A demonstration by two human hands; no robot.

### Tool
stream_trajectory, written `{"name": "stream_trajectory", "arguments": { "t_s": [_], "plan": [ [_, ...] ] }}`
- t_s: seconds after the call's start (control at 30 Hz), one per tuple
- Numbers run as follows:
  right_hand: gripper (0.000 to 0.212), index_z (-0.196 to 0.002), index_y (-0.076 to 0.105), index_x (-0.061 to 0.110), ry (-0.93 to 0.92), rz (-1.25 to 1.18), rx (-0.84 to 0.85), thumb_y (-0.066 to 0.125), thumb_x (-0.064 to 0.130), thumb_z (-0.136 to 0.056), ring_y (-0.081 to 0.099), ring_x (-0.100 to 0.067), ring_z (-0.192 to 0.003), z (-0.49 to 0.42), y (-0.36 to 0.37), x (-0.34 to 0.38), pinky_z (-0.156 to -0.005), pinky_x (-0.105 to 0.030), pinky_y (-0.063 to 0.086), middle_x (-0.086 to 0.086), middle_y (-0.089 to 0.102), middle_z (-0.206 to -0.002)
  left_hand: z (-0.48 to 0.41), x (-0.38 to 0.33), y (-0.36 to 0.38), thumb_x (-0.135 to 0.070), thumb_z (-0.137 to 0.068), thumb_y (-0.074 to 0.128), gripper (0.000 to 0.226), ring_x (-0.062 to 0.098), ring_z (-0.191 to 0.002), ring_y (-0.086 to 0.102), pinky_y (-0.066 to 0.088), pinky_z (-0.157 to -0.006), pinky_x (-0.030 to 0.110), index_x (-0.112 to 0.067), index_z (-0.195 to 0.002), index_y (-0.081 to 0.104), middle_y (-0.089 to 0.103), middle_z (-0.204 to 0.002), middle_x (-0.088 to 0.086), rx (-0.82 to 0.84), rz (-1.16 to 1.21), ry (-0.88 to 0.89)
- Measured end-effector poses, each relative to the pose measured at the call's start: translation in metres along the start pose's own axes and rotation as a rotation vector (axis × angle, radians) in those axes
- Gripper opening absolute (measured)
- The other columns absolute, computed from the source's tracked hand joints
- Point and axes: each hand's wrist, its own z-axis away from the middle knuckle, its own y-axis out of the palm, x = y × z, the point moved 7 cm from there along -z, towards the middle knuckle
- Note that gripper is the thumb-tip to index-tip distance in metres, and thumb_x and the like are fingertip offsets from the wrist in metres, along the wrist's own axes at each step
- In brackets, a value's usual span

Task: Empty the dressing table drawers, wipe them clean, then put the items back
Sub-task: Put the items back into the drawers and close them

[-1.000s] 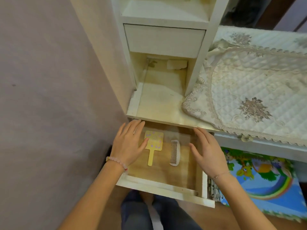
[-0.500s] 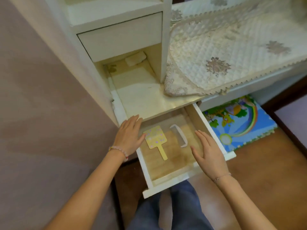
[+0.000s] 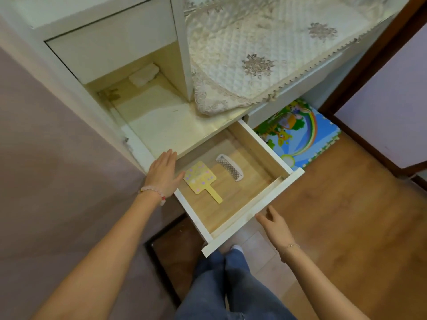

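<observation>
Flatly spread, the left hand [image 3: 164, 174] lies beside the drawer [image 3: 261, 142] — right hand [image 3: 275, 225] slack, empty, near its front.

This is a room in a home, most likely a bedroom. A white dressing table [image 3: 161, 125] stands against a mauve wall [image 3: 46, 158], its top draped to the front edge with a quilted, lace-trimmed cover [image 3: 254, 42]. Its open drawer [image 3: 251, 218] holds a white comb [image 3: 230, 167] and a small yellow hand mirror [image 3: 201, 179] side by side. On the wood-look floor [image 3: 346, 215], partly under the table, lies a child's foam play mat [image 3: 298, 132] printed with a rainbow.
</observation>
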Motion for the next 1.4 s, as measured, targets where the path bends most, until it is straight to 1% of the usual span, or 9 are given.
{"name": "stream_trajectory", "arguments": {
  "t_s": [0.1, 0.27, 0.4, 0.63, 0.8, 0.9, 1.17, 1.33, 1.4],
  "plan": [
    [0.041, -0.132, 0.047, 0.015, 0.012, -0.123, 0.037, 0.052, 0.018, -0.092, 0.049, -0.016, -0.119, 0.0, 0.011, 0.0, -0.099, -0.03, 0.038, 0.004, 0.053, -0.131, 0.002, 0.002, 0.0, -0.039, -0.098, 0.038, 0.064, 0.022, -0.144, 0.007, 0.01, -0.117, 0.037, -0.008, -0.148, 0.016, 0.01, -0.157, 0.009, 0.008, -0.016, 0.015],
    [0.034, -0.125, 0.053, 0.009, -0.009, -0.215, 0.019, 0.049, 0.004, -0.092, 0.054, -0.011, -0.104, 0.002, 0.013, 0.01, -0.089, -0.023, 0.037, 0.003, 0.058, -0.117, 0.009, 0.009, 0.002, -0.038, -0.097, 0.038, 0.063, 0.022, -0.144, 0.009, 0.012, -0.117, 0.039, -0.007, -0.148, 0.017, 0.01, -0.157, 0.008, 0.004, -0.075, 0.033],
    [0.029, -0.117, 0.058, 0.01, -0.004, -0.228, 0.008, 0.049, 0.003, -0.091, 0.055, -0.003, -0.093, -0.002, 0.014, 0.012, -0.083, -0.02, 0.039, 0.004, 0.06, -0.112, 0.014, 0.013, 0.001, -0.037, -0.098, 0.038, 0.062, 0.021, -0.144, 0.009, 0.01, -0.117, 0.034, -0.007, -0.148, 0.017, 0.009, -0.157, 0.008, -0.011, -0.058, 0.054],
    [0.025, -0.112, 0.061, 0.01, -0.01, -0.246, 0.033, 0.05, 0.006, -0.091, 0.057, -0.01, -0.1, -0.02, 0.026, 0.03, -0.096, -0.028, 0.041, 0.0, 0.062, -0.114, 0.017, 0.014, -0.003, -0.035, -0.098, 0.038, 0.06, 0.018, -0.144, 0.007, 0.007, -0.115, 0.027, -0.008, -0.148, 0.017, 0.008, -0.157, 0.005, -0.025, 0.0, 0.077],
    [0.013, -0.092, 0.064, 0.007, -0.022, -0.241, 0.049, 0.052, 0.01, -0.089, 0.058, -0.02, -0.091, -0.036, 0.039, 0.042, -0.101, -0.044, 0.042, -0.012, 0.066, -0.102, 0.018, 0.014, -0.006, -0.042, -0.099, 0.032, 0.061, 0.015, -0.144, 0.006, 0.006, -0.114, 0.025, -0.011, -0.149, 0.018, 0.008, -0.158, 0.002, -0.031, 0.051, 0.068],
    [0.019, -0.087, 0.065, 0.02, -0.039, -0.269, 0.07, 0.051, 0.009, -0.09, 0.059, -0.017, -0.094, -0.043, 0.047, 0.055, -0.099, -0.039, 0.043, 0.001, 0.067, -0.096, 0.018, 0.014, -0.007, -0.044, -0.098, 0.03, 0.061, 0.015, -0.144, 0.007, 0.006, -0.114, 0.025, -0.012, -0.149, 0.018, 0.01, -0.157, 0.002, -0.034, 0.059, 0.062],
    [0.022, -0.099, 0.064, 0.026, -0.096, -0.292, 0.163, 0.051, 0.01, -0.092, 0.057, -0.012, -0.107, -0.068, 0.066, 0.082, -0.095, -0.026, 0.042, 0.008, 0.066, -0.106, 0.013, 0.011, -0.008, -0.045, -0.098, 0.03, 0.061, 0.015, -0.144, 0.007, 0.004, -0.114, 0.025, -0.014, -0.149, 0.017, 0.01, -0.157, 0.001, -0.058, 0.085, 0.026],
    [0.021, -0.094, 0.06, 0.026, -0.04, -0.457, 0.249, 0.049, 0.008, -0.093, 0.054, -0.017, -0.114, -0.088, 0.08, 0.099, -0.106, -0.032, 0.037, 0.005, 0.063, -0.108, 0.006, 0.013, -0.009, -0.044, -0.099, 0.03, 0.06, 0.012, -0.144, 0.005, -0.001, -0.111, 0.021, -0.016, -0.149, 0.014, 0.007, -0.157, -0.001, -0.057, 0.129, -0.008],
    [0.026, -0.114, 0.057, 0.02, -0.021, -0.524, 0.273, 0.047, 0.007, -0.094, 0.052, -0.02, -0.119, -0.098, 0.086, 0.101, -0.11, -0.036, 0.034, -0.006, 0.059, -0.123, 0.002, 0.013, -0.008, -0.045, -0.099, 0.03, 0.06, 0.012, -0.144, 0.004, -0.001, -0.112, 0.023, -0.017, -0.149, 0.015, 0.007, -0.158, -0.002, -0.052, 0.129, -0.024]
  ]
}}
